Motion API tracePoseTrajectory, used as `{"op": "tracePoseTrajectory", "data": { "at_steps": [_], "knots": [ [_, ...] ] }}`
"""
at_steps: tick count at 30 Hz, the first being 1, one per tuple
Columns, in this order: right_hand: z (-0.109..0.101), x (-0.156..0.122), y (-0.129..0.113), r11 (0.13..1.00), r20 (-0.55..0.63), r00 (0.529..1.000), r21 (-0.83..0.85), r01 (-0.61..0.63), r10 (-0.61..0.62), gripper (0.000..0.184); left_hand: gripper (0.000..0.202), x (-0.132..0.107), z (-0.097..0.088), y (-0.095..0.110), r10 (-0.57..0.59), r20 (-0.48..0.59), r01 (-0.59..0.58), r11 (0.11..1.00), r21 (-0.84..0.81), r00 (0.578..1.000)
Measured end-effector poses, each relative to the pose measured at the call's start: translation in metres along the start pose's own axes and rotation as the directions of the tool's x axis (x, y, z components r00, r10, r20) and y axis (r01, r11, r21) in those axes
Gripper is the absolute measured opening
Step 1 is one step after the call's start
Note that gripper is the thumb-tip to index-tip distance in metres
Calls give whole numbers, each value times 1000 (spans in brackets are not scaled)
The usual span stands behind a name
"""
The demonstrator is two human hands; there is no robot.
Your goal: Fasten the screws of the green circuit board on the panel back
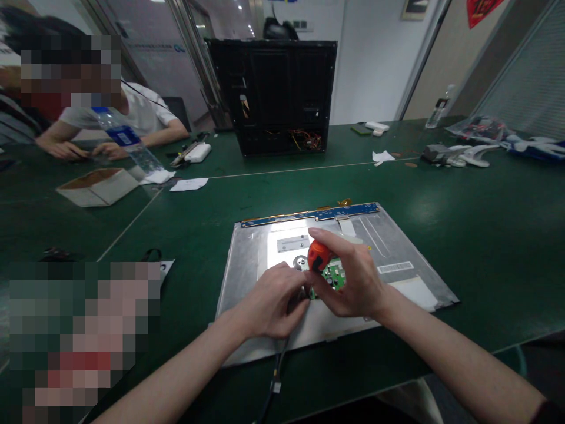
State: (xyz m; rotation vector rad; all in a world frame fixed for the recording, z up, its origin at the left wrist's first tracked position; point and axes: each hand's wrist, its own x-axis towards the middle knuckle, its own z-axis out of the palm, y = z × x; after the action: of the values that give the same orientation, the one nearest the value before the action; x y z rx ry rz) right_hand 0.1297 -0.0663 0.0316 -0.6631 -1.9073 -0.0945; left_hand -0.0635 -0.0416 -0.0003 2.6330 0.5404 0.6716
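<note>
An LCD panel (247,259) lies face down on the green table, its silver metal back up. My right hand (355,282) is closed around the orange and black handle of a screwdriver (318,255), over a small green circuit board (336,274) on the panel. Its tip is hidden by my fingers. Beside it, my left hand (271,300) is closed at the board's left edge; what its fingers pinch is hidden. A dark cable (270,388) runs from under that hand past the near edge. A blue circuit strip (309,215) lines the panel's far edge.
A black housing (282,88) with loose wires stands upright at the back. Left are an open cardboard box (95,191), a tilted water bottle (128,141) and a seated person (145,106). Gloves (459,155) and another bottle (441,107) are at right.
</note>
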Motion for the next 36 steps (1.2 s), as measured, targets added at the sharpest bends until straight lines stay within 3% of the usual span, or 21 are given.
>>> {"op": "tracePoseTrajectory", "data": {
  "at_steps": [36],
  "knots": [
    [0, 0, 2, 999, -22, 999, -6, 36, -36, 61, 5, -1, 1, -2, -23, 23, 23, 999, 38, 999]
  ]
}}
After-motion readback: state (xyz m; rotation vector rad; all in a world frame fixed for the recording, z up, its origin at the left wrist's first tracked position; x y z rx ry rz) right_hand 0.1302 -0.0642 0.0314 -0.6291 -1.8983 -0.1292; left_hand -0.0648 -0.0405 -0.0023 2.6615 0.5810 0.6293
